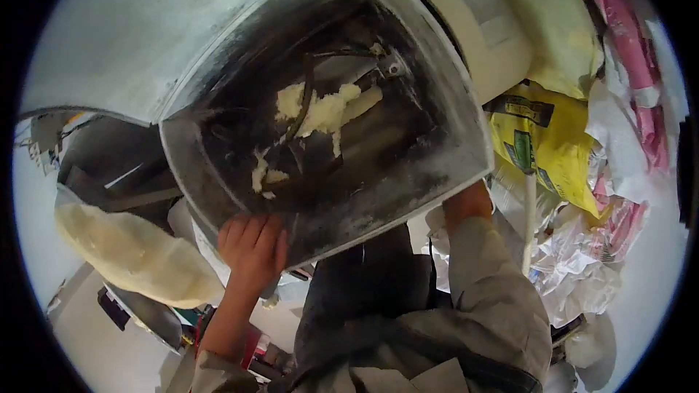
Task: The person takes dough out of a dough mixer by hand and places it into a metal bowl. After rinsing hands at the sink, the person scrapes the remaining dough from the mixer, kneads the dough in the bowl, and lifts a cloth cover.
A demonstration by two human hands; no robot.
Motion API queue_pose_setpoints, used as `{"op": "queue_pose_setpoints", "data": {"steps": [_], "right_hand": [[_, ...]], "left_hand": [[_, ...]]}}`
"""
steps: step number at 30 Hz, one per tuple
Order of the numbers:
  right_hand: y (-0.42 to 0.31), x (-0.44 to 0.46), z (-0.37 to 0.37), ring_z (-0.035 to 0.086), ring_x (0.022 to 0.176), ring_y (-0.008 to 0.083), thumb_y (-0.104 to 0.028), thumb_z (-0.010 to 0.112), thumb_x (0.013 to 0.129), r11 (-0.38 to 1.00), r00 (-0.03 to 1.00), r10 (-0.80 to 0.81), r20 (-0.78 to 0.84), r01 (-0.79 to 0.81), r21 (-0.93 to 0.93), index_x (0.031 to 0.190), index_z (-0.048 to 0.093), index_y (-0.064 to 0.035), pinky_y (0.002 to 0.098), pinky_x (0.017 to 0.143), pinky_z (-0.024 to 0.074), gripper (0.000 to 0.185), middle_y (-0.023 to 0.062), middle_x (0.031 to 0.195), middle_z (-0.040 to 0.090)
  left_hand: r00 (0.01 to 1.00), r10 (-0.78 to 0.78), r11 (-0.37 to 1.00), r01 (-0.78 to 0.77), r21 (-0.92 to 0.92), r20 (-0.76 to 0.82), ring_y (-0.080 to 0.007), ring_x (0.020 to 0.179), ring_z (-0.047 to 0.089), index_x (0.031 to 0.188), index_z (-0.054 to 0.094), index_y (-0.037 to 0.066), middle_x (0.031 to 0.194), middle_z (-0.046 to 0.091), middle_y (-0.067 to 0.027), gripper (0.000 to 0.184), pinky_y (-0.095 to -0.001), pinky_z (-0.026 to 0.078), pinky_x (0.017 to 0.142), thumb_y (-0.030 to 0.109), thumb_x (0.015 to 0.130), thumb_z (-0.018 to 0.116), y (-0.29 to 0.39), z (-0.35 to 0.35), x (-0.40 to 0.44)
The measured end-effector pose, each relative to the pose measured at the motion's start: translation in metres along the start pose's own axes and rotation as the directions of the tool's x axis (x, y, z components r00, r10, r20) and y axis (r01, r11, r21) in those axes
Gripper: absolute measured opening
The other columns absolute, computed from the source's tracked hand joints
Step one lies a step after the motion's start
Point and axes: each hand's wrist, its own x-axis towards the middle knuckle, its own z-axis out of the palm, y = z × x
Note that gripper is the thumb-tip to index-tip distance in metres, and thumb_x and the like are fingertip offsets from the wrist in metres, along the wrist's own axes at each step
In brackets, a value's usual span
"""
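Observation:
A large metal bin [466, 127] with a floury dark interior fills the upper middle of the head view. Inside it, pale dough-like clumps [324, 113] cling around a curved metal bar [309, 80]. My left hand [253, 247] has its fingers curled over the bin's near left edge, gripping it. At the near right corner is my right hand [470, 204], mostly under the bin's edge; its fingers are hidden behind the wall.
A yellow bag [546, 149] and crumpled clear plastic [575, 269] lie on the right, beside a pale upright pole [529, 225]. Pink and white sacks [619, 29] stand behind. A cream-coloured cloth-like sheet [135, 251] is at the left.

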Motion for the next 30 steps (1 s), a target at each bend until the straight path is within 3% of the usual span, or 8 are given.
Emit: {"op": "queue_pose_setpoints", "data": {"steps": [6, 10, 14, 16, 20, 22, 27, 30], "right_hand": [[-0.072, -0.043, 0.066, 0.066, 0.084, 0.0277, -0.026, 0.051, 0.091, 0.986, 0.973, -0.019, 0.231, -0.02, 0.167, 0.113, 0.052, 0.0011, 0.0369, 0.069, 0.0536, 0.035, 0.0194, 0.102, 0.066], [-0.081, -0.097, 0.054, 0.067, 0.083, 0.0273, -0.027, 0.051, 0.092, 0.985, 0.942, 0.059, 0.331, -0.108, 0.131, 0.114, 0.052, 0.0011, 0.0365, 0.068, 0.0539, 0.036, 0.0194, 0.102, 0.066], [-0.051, -0.121, 0.013, 0.068, 0.074, 0.0266, -0.03, 0.049, 0.093, 0.964, 0.886, 0.257, 0.386, -0.265, -0.034, 0.114, 0.05, 0.0002, 0.0339, 0.059, 0.054, 0.036, 0.02, 0.097, 0.067], [-0.05, -0.134, -0.012, 0.068, 0.074, 0.026, -0.028, 0.049, 0.093, 0.966, 0.867, 0.257, 0.427, -0.223, -0.127, 0.115, 0.049, 0.0004, 0.0333, 0.058, 0.0538, 0.036, 0.0199, 0.096, 0.067], [-0.06, -0.164, -0.036, 0.069, 0.072, 0.0247, -0.026, 0.049, 0.093, 0.946, 0.837, 0.32, 0.443, -0.26, -0.193, 0.113, 0.051, 0.0, 0.0316, 0.058, 0.0531, 0.033, 0.0191, 0.095, 0.067], [-0.075, -0.182, -0.044, 0.069, 0.072, 0.0246, -0.025, 0.049, 0.092, 0.932, 0.832, 0.357, 0.426, -0.286, -0.222, 0.11, 0.052, -0.0002, 0.0318, 0.058, 0.0532, 0.031, 0.0184, 0.094, 0.067], [-0.078, -0.2, -0.066, 0.068, 0.07, 0.022, -0.023, 0.052, 0.09, 0.93, 0.84, 0.359, 0.406, -0.287, -0.229, 0.1, 0.056, -0.0009, 0.0325, 0.059, 0.0534, 0.025, 0.0146, 0.085, 0.067], [-0.077, -0.204, -0.08, 0.061, 0.058, 0.0171, -0.014, 0.051, 0.087, 0.915, 0.821, 0.209, 0.53, 0.026, -0.402, 0.084, 0.054, -0.0024, 0.0283, 0.052, 0.0507, 0.012, 0.0092, 0.068, 0.059]], "left_hand": [[0.982, -0.119, 0.993, 0.118, 0.017, 0.146, -0.0287, 0.092, 0.059, 0.106, 0.063, 0.008, 0.102, 0.063, -0.011, 0.036, -0.0435, 0.044, 0.085, 0.017, 0.071, 0.068, 0.01, -0.012, 0.012], [0.928, -0.165, 0.893, 0.284, -0.348, 0.333, -0.0356, 0.107, 0.055, 0.122, 0.054, 0.003, 0.117, 0.059, -0.017, 0.047, -0.0438, 0.044, 0.092, 0.024, 0.082, 0.065, 0.029, -0.011, 0.05], [0.97, -0.128, 0.855, 0.214, -0.473, 0.208, -0.0376, 0.115, 0.051, 0.131, 0.046, 0.002, 0.125, 0.054, -0.0214, 0.057, -0.041, 0.042, 0.098, 0.025, 0.082, 0.065, 0.032, 0.056, 0.123], [0.996, -0.082, 0.91, 0.084, -0.406, 0.022, -0.0383, 0.116, 0.051, 0.132, 0.044, 0.002, 0.126, 0.052, -0.0234, 0.059, -0.0409, 0.04, 0.101, 0.026, 0.082, 0.065, 0.033, 0.103, 0.157], [0.985, -0.144, 0.964, 0.118, -0.239, -0.094, -0.039, 0.108, 0.056, 0.132, 0.044, 0.004, 0.117, 0.058, -0.0224, 0.061, -0.0419, 0.045, 0.095, 0.027, 0.08, 0.067, 0.035, 0.16, 0.203], [0.887, -0.256, 0.93, 0.335, -0.154, 0.384, -0.0367, 0.096, 0.062, 0.125, 0.05, 0.006, 0.107, 0.063, -0.0187, 0.056, -0.0438, 0.052, 0.083, 0.027, 0.077, 0.069, 0.037, 0.159, 0.211], [0.95, -0.218, 0.955, 0.255, -0.15, 0.222, -0.0342, 0.086, 0.065, 0.11, 0.059, 0.007, 0.097, 0.066, -0.0163, 0.034, -0.0451, 0.054, 0.073, 0.023, 0.08, 0.063, 0.004, 0.186, 0.177], [0.954, -0.178, 0.973, 0.206, -0.1, 0.24, -0.0324, 0.084, 0.066, 0.102, 0.062, 0.005, 0.094, 0.066, -0.0161, 0.026, -0.0448, 0.054, 0.071, 0.02, 0.081, 0.058, -0.01, 0.176, 0.161]]}}
